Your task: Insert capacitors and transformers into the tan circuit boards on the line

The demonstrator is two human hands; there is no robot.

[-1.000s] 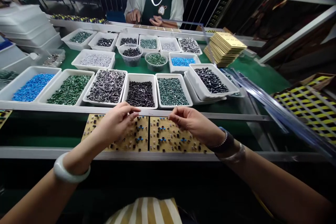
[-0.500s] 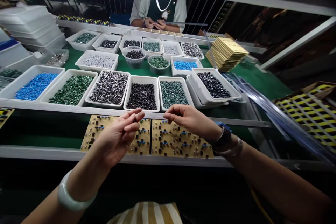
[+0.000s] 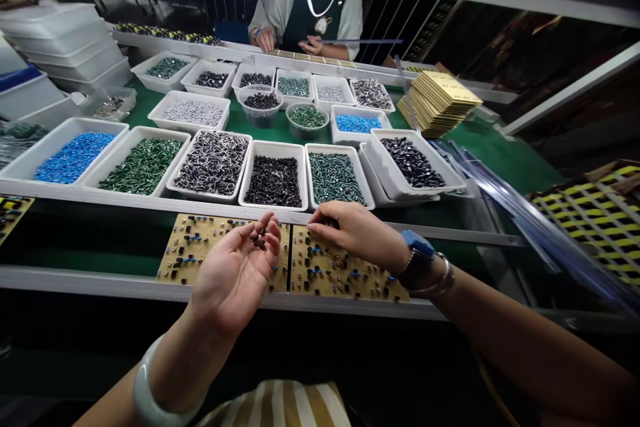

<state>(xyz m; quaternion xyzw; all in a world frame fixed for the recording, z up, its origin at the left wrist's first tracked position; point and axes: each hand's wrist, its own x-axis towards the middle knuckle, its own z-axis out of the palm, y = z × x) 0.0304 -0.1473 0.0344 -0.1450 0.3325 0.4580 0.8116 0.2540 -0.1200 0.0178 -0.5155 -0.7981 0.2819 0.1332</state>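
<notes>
While the left hand [image 3: 237,273] lies palm up over the inner edge of one tan board [image 3: 183,247], its fingers curl into a loose cup around a few small black parts [image 3: 259,240]. That wrist (a pale bangle [image 3: 145,380] circles it) slants up from seven o'clock. Between two and three o'clock from it, the right hand [image 3: 350,230] hangs palm down above a second board [image 3: 330,277], wrist bent, thumb and forefinger drawn close; whether they pinch anything I cannot tell. That forearm reaches in from four o'clock, with a dark band [image 3: 414,270] at the wrist.

Both boards lie side by side, dotted with parts. At one o'clock from the left hand sits a tray [image 3: 280,148] of black parts; at twelve from the right, a tub [image 3: 333,148] of greenish ones. Farther off at twelve, a person in a dark apron [image 3: 295,13] faces the bench.
</notes>
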